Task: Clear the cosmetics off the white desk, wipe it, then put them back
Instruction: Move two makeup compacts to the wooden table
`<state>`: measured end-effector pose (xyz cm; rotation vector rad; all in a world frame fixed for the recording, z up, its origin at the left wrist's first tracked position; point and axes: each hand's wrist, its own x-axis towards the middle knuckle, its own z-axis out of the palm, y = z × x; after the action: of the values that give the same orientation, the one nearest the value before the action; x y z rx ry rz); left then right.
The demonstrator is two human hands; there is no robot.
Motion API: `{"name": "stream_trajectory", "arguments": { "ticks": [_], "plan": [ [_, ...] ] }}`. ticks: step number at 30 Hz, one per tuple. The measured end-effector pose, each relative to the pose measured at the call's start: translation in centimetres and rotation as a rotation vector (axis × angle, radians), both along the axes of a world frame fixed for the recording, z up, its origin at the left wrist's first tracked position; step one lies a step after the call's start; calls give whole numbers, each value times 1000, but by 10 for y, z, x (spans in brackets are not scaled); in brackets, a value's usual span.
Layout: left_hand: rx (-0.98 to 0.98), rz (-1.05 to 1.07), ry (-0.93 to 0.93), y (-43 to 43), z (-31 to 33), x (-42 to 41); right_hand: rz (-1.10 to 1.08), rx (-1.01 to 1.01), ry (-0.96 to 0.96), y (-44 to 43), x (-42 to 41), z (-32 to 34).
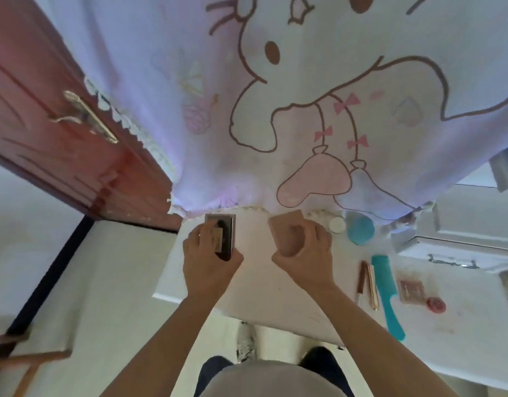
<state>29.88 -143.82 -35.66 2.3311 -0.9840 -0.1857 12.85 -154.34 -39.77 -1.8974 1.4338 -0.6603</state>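
Person stands at near edge of white tabletop (261,296), both arms out over it. L grip (207,259) closed round a dark rectangular palette (222,236) w/ a pale label, thumb on its near-right end, fingers over its left side; palette sits at far-left corner of tabletop, can't tell if it's resting on the surface or lifted. R grip (307,253) closed round a dusty-pink flat case (284,233), fingers curled over the case's near end, case tilted, by far edge approx mid tabletop; contact w/ surface not clear either. The two held items are apart, bare tabletop between them. Rest of cosmetics lie to the right: small white round jar (337,224) at far edge, just beside R grip; teal round puff (361,231) touching or just beside the jar, on its right. Further toward the near edge, a brown tube (362,277) and a gold tube (372,285) lie side by side, lengthwise far-to-near, w/ a teal comb (386,293) just right of them, handle end reaching the near edge. Right of comb: pink square compact (410,290), small red round tin (436,305) just beside its near-right corner. Cartoon-print curtain (304,110) hangs down to the far edge. Red-brown door (46,124) w/ metal handle (86,116) off the left side. White box unit (462,233) at far-right corner.
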Motion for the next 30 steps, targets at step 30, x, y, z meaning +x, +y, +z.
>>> {"name": "stream_trajectory", "arguments": {
  "ticks": [30],
  "plan": [
    [-4,988,-339,677,64,231,1173,-233,-319,577,442,72]
  ]
}}
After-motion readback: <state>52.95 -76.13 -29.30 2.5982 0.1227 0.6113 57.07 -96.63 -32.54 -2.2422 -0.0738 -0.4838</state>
